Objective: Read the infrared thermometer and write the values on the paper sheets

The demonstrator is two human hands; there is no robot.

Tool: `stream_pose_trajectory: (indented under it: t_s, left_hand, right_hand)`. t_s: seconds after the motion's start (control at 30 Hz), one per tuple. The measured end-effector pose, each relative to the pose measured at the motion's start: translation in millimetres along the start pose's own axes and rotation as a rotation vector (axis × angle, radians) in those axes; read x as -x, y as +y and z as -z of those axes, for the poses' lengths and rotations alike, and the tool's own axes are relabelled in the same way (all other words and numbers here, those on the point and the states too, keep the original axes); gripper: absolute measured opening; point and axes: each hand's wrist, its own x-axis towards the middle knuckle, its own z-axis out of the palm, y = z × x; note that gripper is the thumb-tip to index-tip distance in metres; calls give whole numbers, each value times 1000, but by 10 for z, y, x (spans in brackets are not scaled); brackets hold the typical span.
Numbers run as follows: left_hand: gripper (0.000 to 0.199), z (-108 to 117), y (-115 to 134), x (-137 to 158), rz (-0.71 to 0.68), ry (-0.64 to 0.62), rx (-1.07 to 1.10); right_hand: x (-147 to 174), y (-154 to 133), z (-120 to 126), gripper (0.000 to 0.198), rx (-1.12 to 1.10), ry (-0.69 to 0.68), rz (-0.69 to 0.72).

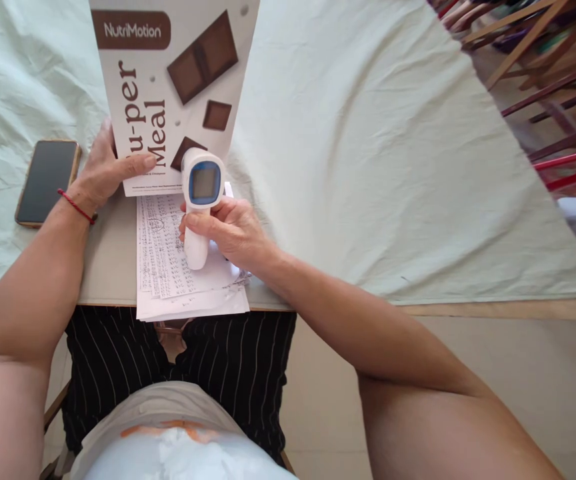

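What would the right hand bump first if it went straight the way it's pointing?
Probably the lower part of the NutriMotion box, held by the left hand. The white gadget in the right hand overlaps it in view, but depth is unclear, so it might pass above.

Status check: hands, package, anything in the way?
Left hand gripping NutriMotion package. Right hand holding white thermometer, screen toward camera. Thermometer hides part of package's lower edge; papers beneath.
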Motion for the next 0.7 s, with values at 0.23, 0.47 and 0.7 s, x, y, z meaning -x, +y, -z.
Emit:
stream_pose_trajectory:
  t_s: [0.23, 0.47, 0.7]
  left_hand:
    - [61, 15, 2, 2, 42, 5, 6]
    - [63, 32, -16, -5, 21, -18, 11]
    - [63, 45, -67, -38, 29, -6, 29]
  right_hand:
    - [-13, 9, 3, 38, -16, -7, -4]
    - [-16, 14, -1, 39, -37, -10, -7]
    - [-6, -51, -18, 43, -14, -19, -17]
